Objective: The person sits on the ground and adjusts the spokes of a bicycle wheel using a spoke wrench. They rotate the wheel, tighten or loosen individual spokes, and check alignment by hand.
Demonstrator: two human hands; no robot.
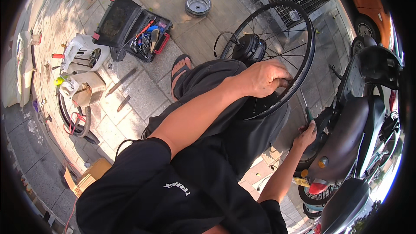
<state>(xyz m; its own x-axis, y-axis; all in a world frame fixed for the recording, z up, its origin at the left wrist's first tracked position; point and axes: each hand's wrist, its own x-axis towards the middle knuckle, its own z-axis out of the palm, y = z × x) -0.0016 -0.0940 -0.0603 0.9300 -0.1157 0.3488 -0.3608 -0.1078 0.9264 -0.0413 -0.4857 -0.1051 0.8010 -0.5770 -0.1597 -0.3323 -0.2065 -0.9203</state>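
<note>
A spoked wheel with a black rim (310, 47) leans across my lap, its lower part against my dark trousers. At its centre is a black hub motor (249, 48) with a cable curving out of its left side. My left hand (271, 79) is closed in a pinch at the inner side of the rim, among the spokes; what its fingertips hold is hidden. Outside the rim, my right hand (306, 134) grips a screwdriver (308, 113) by its dark green handle. The thin shaft points up toward the rim's outer side; I cannot tell whether its tip touches.
An open black toolbox (147, 39) full of tools lies ahead to the left. Beyond my sandalled foot stands a round metal part (198, 5). Cut plastic containers (84, 52) and a tyre (84, 123) are at far left. A parked scooter (346, 134) stands close at right.
</note>
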